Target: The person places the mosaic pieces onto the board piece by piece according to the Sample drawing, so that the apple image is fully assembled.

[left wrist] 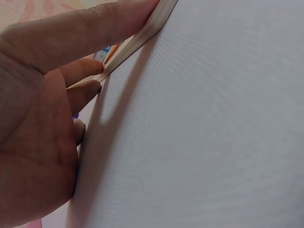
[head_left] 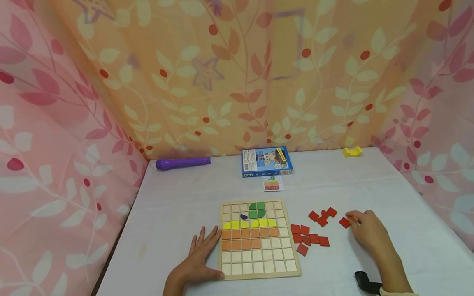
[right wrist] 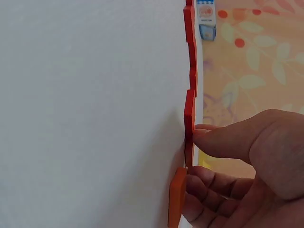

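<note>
A wooden grid board [head_left: 297, 272] lies on the white table, with green, yellow and orange pieces in its cells and a dark blue piece left of the green ones. My left hand [head_left: 198, 261] rests at its left side, fingers spread, with the thumb [left wrist: 109, 21] against the near corner. To the right, my right hand [head_left: 370, 234] has thumb and index finger at a red tile [head_left: 344, 222]; the other fingers are curled. Beside those fingers, in the right wrist view, is an orange tile [right wrist: 176, 197]. Several red tiles [head_left: 314, 239] lie loose between board and hand.
Behind the board lie a pattern card [head_left: 273, 187] and a blue box [head_left: 266, 162]. A purple microphone-shaped object [head_left: 183, 163] is at the back left, a yellow piece [head_left: 352, 152] at the back right. Near my right wrist sits a black object [head_left: 364, 282]. Patterned curtains surround the table.
</note>
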Available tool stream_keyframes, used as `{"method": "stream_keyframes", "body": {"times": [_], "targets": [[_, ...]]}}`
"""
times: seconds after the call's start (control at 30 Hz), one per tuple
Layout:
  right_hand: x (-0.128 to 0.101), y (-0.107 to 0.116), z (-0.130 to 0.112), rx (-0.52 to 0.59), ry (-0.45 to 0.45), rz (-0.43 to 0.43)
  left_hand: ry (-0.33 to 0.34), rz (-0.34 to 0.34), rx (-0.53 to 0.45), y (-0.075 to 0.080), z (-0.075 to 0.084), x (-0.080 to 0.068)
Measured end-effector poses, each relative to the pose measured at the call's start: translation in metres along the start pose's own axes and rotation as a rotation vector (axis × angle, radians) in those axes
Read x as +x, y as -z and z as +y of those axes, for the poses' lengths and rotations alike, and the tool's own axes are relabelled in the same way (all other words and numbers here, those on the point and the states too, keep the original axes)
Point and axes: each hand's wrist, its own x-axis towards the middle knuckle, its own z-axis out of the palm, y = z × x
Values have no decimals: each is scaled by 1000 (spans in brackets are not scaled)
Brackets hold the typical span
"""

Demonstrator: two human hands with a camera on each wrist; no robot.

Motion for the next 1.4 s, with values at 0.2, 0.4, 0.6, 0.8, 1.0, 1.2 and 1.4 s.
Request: {"method": "stream_keyframes", "body": {"times": [0.2, 0.4, 0.6, 0.8, 1.0, 1.2, 1.4], "targets": [[0, -2, 7, 21, -15, 24, 10, -6, -1, -2, -2, 2], [2, 1, 5, 15, -23, 16, 9, -8, -12, -1, -1, 0], [2, 4, 5, 29, -66, 32, 8, -3, -15, -1, 0, 0], [-1, 4, 3, 73, -84, 62, 9, 0, -10, -1, 1, -1], [-8, 2, -10, 119, -97, 94, 7, -1, -9, -1, 2, -1], [-13, -5, -25, 142, 11, 111, 14, 0, -8, 0, 3, 0], [-13, -16, -38, 153, 180, 93, 15, 0, 5, 0, 2, 0]]}}
